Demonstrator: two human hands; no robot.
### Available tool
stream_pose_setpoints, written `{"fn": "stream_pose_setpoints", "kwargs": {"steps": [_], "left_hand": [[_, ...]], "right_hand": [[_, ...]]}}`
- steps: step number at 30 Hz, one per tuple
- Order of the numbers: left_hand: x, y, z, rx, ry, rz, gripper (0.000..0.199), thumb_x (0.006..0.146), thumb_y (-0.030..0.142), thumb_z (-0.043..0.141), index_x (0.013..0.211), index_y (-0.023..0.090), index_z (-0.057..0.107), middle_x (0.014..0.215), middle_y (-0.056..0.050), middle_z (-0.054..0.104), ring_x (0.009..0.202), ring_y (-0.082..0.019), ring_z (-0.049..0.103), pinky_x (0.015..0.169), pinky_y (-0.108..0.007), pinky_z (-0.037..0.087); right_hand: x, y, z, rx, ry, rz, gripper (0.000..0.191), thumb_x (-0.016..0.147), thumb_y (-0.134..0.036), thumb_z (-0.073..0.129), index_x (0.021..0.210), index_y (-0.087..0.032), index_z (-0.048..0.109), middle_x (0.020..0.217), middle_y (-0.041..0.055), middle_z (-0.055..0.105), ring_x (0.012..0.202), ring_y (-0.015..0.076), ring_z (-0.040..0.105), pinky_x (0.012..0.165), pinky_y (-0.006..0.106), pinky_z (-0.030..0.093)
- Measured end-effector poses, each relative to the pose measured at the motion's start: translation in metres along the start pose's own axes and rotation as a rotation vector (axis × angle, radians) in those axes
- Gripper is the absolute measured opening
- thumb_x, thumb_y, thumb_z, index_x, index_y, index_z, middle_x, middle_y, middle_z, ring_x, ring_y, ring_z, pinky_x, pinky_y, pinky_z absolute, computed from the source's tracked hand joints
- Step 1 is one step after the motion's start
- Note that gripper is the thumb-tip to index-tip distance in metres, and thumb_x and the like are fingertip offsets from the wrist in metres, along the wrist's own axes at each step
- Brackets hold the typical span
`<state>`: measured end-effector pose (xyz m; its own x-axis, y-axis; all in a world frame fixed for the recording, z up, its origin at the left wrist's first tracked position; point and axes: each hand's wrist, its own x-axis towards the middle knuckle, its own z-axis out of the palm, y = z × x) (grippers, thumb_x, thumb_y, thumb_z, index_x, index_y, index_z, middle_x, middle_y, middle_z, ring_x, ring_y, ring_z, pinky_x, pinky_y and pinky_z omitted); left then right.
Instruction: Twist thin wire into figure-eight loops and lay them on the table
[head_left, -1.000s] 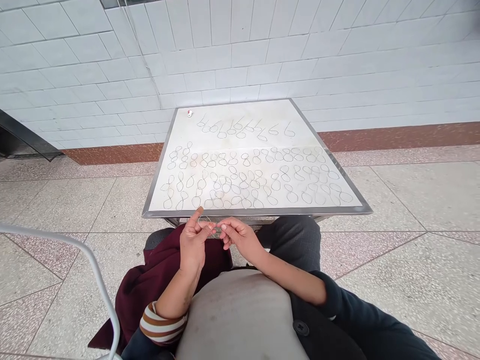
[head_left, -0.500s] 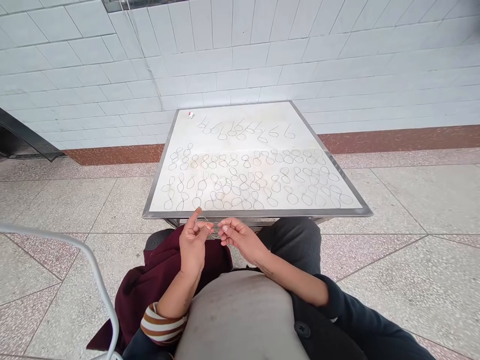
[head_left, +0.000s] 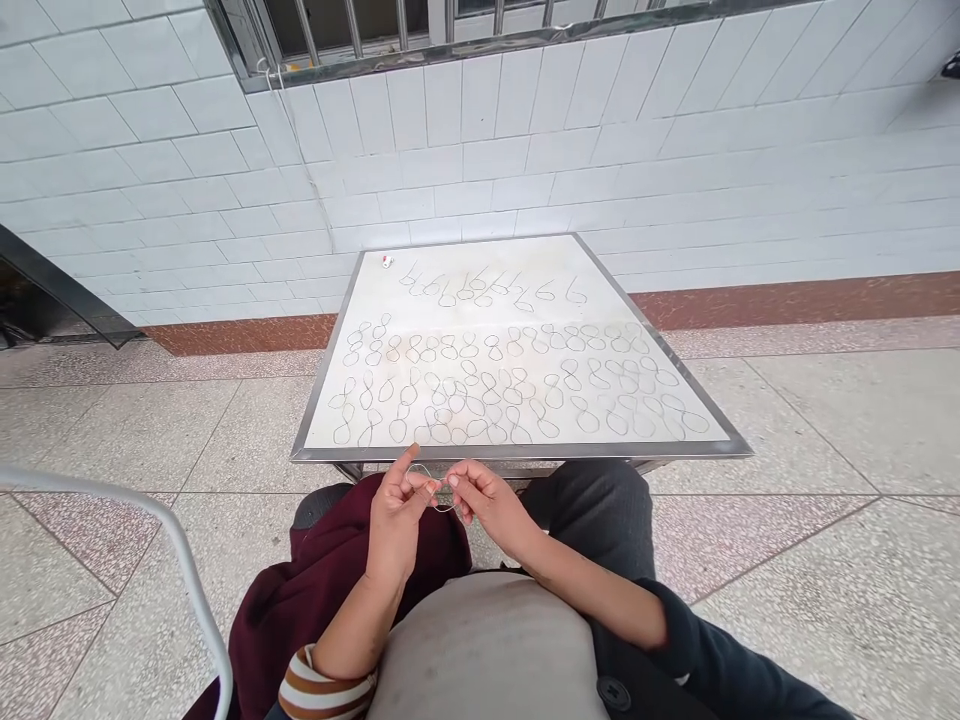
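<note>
Between my hands is a thin wire loop (head_left: 444, 509), held just in front of the table's near edge. My left hand (head_left: 397, 525) pinches it between thumb and fingers, with the index finger pointing up. The fingertips of my right hand (head_left: 487, 503) close on the other side of the same wire. On the white table (head_left: 360, 285) lie many thin wire pieces bent into figure-eights (head_left: 547, 413), set out in rough rows. Farther back are several wires with a single loop and a straight tail (head_left: 577, 291).
A small red-and-white object (head_left: 387, 261) sits at the table's far left corner. The table has a metal rim and stands against a white tiled wall (head_left: 480, 150) below a barred window (head_left: 420, 25). A grey curved tube (head_left: 180, 545) is at my left. Dark red cloth (head_left: 315, 590) covers my left leg.
The camera view has tilted up, so more of the barred window shows. Both hands stay together on the wire, with only a slight shift of the fingers.
</note>
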<state>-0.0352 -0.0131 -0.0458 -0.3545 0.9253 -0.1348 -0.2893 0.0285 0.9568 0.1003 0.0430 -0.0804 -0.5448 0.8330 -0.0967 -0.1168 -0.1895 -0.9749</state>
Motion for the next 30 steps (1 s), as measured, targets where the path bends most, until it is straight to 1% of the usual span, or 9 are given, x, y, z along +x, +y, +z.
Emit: {"fn": "stream_pose_setpoints", "kwargs": {"steps": [3,7,13,17,19,22,26,30], "left_hand": [[0.0,-0.002,0.0,0.014,0.026,-0.001,0.063,0.072,0.026,0.076,0.132,0.018,0.056,0.067,0.004,0.062,0.061,-0.01,0.054,0.073,-0.027,0.047],[0.0,-0.002,0.001,0.05,0.061,0.029,0.065,0.072,0.027,0.075,0.133,0.018,0.055,0.067,0.003,0.063,0.061,-0.012,0.056,0.071,-0.029,0.048],[-0.002,-0.004,-0.001,0.097,0.056,0.036,0.066,0.069,0.027,0.076,0.132,0.019,0.058,0.062,0.005,0.06,0.06,-0.011,0.055,0.068,-0.026,0.047],[-0.001,-0.005,-0.001,0.104,0.046,0.051,0.065,0.07,0.029,0.075,0.132,0.018,0.057,0.067,0.002,0.064,0.062,-0.012,0.056,0.069,-0.027,0.047],[-0.002,-0.003,0.0,0.114,0.024,0.059,0.063,0.072,0.03,0.074,0.132,0.018,0.056,0.069,0.002,0.064,0.063,-0.012,0.056,0.069,-0.027,0.046],[-0.003,0.003,0.002,0.143,-0.017,0.058,0.063,0.076,0.03,0.073,0.134,0.018,0.052,0.074,0.001,0.065,0.067,-0.013,0.057,0.071,-0.027,0.046],[-0.006,0.011,0.004,0.184,-0.06,0.067,0.064,0.081,0.033,0.069,0.139,0.022,0.046,0.093,-0.004,0.069,0.077,-0.015,0.062,0.081,-0.032,0.047],[-0.008,0.015,0.002,0.219,-0.082,0.083,0.064,0.085,0.036,0.065,0.143,0.025,0.04,0.111,-0.009,0.068,0.091,-0.019,0.065,0.081,-0.032,0.048]], "right_hand": [[0.001,0.002,-0.001,-0.028,0.002,-0.01,0.025,0.091,-0.045,0.054,0.087,-0.02,0.058,0.067,-0.0047,0.053,0.051,0.0082,0.047,0.05,0.022,0.04],[0.001,0.0,-0.003,-0.055,-0.03,-0.031,0.028,0.09,-0.046,0.054,0.1,-0.021,0.061,0.068,-0.0043,0.053,0.051,0.0091,0.049,0.048,0.023,0.042],[-0.002,0.003,-0.004,-0.141,-0.04,-0.071,0.026,0.091,-0.044,0.052,0.093,-0.02,0.061,0.068,-0.0028,0.053,0.051,0.0094,0.049,0.046,0.022,0.044],[-0.003,-0.002,-0.007,-0.336,-0.018,-0.176,0.023,0.092,-0.04,0.051,0.093,-0.022,0.065,0.083,0.0017,0.057,0.055,0.0099,0.052,0.046,0.024,0.046],[-0.004,-0.007,-0.008,-0.414,0.015,-0.22,0.021,0.091,-0.038,0.053,0.089,-0.022,0.067,0.086,0.0026,0.056,0.053,0.0093,0.05,0.047,0.025,0.047],[-0.006,-0.012,-0.008,-0.398,0.064,-0.233,0.019,0.09,-0.037,0.055,0.087,-0.023,0.068,0.084,0.0024,0.056,0.052,0.0104,0.051,0.047,0.027,0.048],[-0.009,-0.014,-0.007,-0.335,0.108,-0.223,0.017,0.089,-0.039,0.056,0.089,-0.025,0.066,0.086,0.0022,0.056,0.052,0.0108,0.053,0.049,0.028,0.049],[-0.009,-0.016,-0.006,-0.263,0.137,-0.184,0.016,0.088,-0.039,0.057,0.089,-0.024,0.063,0.075,-0.001,0.055,0.051,0.0111,0.053,0.052,0.028,0.048]]}}
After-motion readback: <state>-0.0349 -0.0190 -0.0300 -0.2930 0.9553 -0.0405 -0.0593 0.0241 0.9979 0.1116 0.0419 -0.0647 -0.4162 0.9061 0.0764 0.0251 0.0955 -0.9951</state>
